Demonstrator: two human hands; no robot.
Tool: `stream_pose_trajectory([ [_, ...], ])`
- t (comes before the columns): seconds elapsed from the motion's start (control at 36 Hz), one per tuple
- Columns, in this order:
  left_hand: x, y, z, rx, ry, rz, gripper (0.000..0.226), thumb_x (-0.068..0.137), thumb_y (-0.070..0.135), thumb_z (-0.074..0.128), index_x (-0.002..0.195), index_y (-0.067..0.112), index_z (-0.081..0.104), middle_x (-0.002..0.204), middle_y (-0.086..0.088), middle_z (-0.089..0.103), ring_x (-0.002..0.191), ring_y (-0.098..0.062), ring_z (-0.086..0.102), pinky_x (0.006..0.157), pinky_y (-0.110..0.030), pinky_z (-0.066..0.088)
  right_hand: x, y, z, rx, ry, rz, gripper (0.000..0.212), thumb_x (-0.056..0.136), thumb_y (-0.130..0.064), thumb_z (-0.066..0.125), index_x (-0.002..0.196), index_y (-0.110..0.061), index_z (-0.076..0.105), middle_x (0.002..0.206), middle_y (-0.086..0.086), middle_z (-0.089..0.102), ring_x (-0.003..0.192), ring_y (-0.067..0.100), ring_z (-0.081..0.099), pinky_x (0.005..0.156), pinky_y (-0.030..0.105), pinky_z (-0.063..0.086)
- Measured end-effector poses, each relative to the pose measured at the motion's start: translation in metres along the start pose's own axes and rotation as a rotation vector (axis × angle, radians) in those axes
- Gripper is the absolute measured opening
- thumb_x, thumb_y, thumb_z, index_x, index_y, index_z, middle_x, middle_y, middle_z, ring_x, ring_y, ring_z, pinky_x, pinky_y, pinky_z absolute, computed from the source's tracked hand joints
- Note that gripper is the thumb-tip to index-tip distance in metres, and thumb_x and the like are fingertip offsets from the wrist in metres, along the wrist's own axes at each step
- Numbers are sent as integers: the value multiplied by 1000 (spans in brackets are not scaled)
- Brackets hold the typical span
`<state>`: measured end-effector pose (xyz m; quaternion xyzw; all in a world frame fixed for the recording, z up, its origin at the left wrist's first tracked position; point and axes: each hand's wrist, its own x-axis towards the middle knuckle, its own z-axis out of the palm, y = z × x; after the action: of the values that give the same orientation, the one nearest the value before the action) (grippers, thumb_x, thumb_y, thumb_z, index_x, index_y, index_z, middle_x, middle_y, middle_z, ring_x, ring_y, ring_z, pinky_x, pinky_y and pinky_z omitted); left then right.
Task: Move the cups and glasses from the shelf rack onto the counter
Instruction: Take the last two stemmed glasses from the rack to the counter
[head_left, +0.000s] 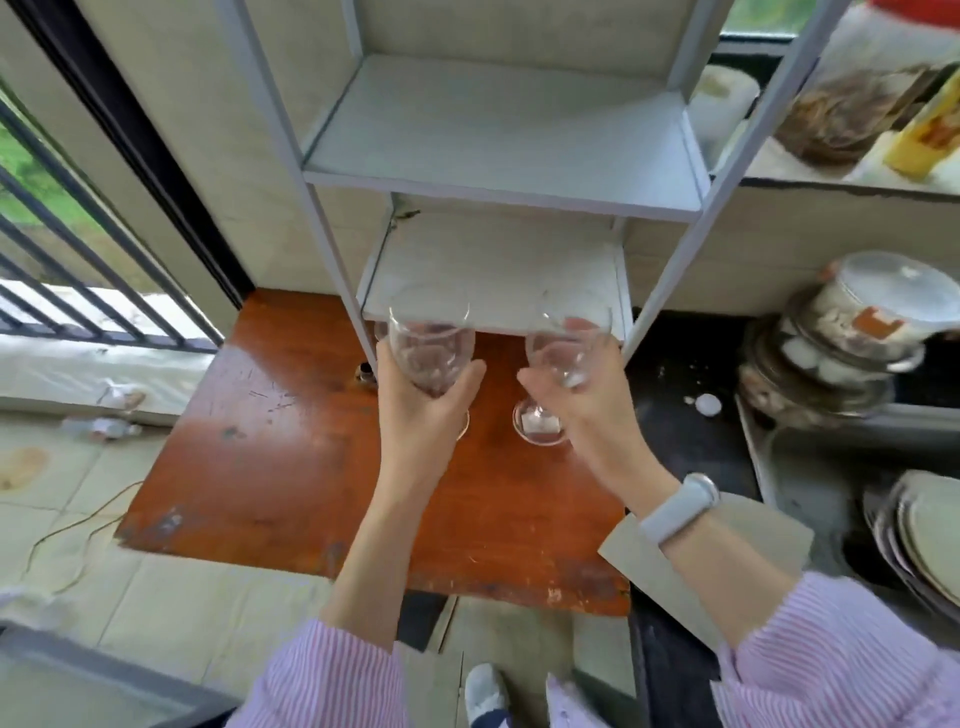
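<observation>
By white rack (332, 228), hands (423, 410) (582, 410) hold 2 clear stemmed glasses (431, 343) (566, 348).

We could not see the stem of the left wine glass (431, 345), hidden inside the left hand (423, 410), and most of its foot was covered too. At three o'clock, the stacked lidded containers (852, 332) were smeared by blur, contents unreadable. At five o'clock, the plates (919, 540) were cut by the frame edge. At one o'clock, a yellow package (930, 130) was too blurred to read.
</observation>
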<state>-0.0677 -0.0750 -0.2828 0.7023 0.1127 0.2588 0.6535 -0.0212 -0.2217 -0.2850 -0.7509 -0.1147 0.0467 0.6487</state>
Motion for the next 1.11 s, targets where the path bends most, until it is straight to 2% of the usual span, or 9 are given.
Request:
stream_pose_trajectory([
  [0.08,-42,-6,-5,95,-90,-61,57,72,13,77,118,15,44,110,-9,58,95,-10,59,76,-11,49,-44,9,-8,-27,-6,41,56,72,-33,73,117,-35,39,111,-3,57,104,7,57,81,13,49],
  [0.25,-120,-9,10,167,-271,-200,55,70,20,79,112,30,45,108,1,57,93,2,56,72,-6,46,-130,27,-51,74,20,215,65,63,-41,74,118,-32,41,116,-2,57,108,10,56,84,24,51],
  [0.31,-140,-6,23,158,-315,-228,54,70,18,79,109,34,45,107,1,57,91,4,56,71,-5,45,-156,32,-70,113,50,229,59,62,-37,77,111,-34,44,110,-2,59,102,6,58,78,18,49],
  [0.42,-179,8,63,140,-474,-196,53,69,17,79,103,40,46,105,6,56,91,9,54,71,-3,44,-209,42,-117,140,177,205,57,59,-30,81,104,-35,47,99,-8,61,89,-5,61,73,7,46],
  [0.53,-226,27,119,148,-644,-125,50,68,14,80,101,34,48,99,9,57,87,10,55,71,-3,43,-269,49,-180,86,302,179,60,57,-40,80,106,-51,47,97,-24,62,96,-1,59,81,14,46],
  [0.69,-332,60,215,63,-903,-73,42,70,8,78,100,21,51,90,9,57,79,4,56,70,-5,43,-381,50,-281,-28,615,140,57,59,-33,78,104,-50,48,96,-10,60,92,2,59,80,14,46],
  [0.92,-489,97,332,14,-1340,-49,50,64,27,74,107,16,52,97,5,59,84,8,56,73,-3,40,-534,45,-381,-51,1031,223,54,65,-25,76,104,-42,43,100,-2,55,92,9,56,80,39,51],
  [1.03,-557,110,380,-22,-1534,-56,47,62,24,75,102,23,50,94,4,58,77,5,54,68,-7,43,-600,46,-418,-71,1263,242,56,65,-24,75,107,-39,41,95,-3,54,92,2,54,88,27,44],
  [1.11,-610,115,416,-47,-1667,-76,47,63,19,74,103,15,49,86,4,55,67,7,51,60,-7,43,-647,52,-443,-65,1448,277,57,63,-23,76,107,-36,42,93,-3,54,89,5,54,88,44,47],
])
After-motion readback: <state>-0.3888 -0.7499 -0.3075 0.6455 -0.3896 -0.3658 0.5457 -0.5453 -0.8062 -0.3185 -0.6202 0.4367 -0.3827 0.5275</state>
